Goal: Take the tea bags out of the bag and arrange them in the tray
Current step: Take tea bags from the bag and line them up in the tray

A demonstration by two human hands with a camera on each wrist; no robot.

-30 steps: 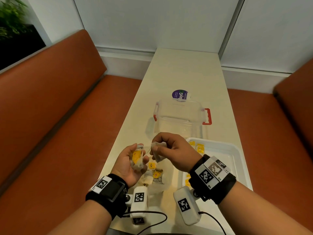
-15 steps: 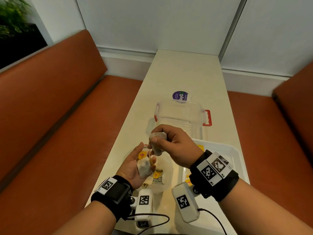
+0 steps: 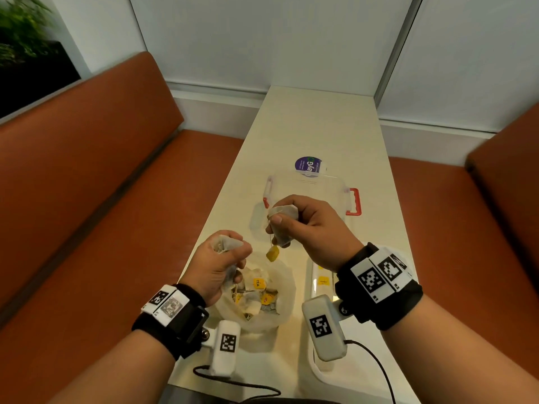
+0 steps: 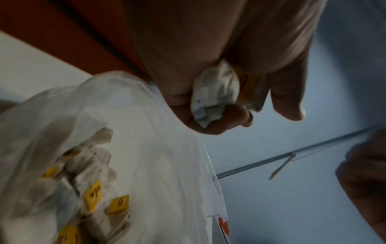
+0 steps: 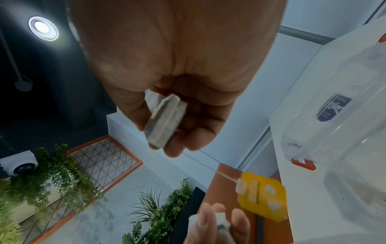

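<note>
black wrist straps [image 3: 388, 298], white marker-tagged camera boxes [image 3: 322, 328], black cables [image 3: 376, 363], bare forearms.

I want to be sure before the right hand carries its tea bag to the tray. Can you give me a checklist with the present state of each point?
1. Right hand grips its tea bag: ok.
2. Yellow tag hangs free on its string, not caught in the plastic bag: ok.
3. Left hand holds the second tea bag apart from the first: ok.
4. String free of the left hand's tea bag: cannot tell.
5. White tray has free room: cannot tell, the right arm covers most of it.
6. Clear box stands behind the hands, off the way to the tray: ok.
</note>
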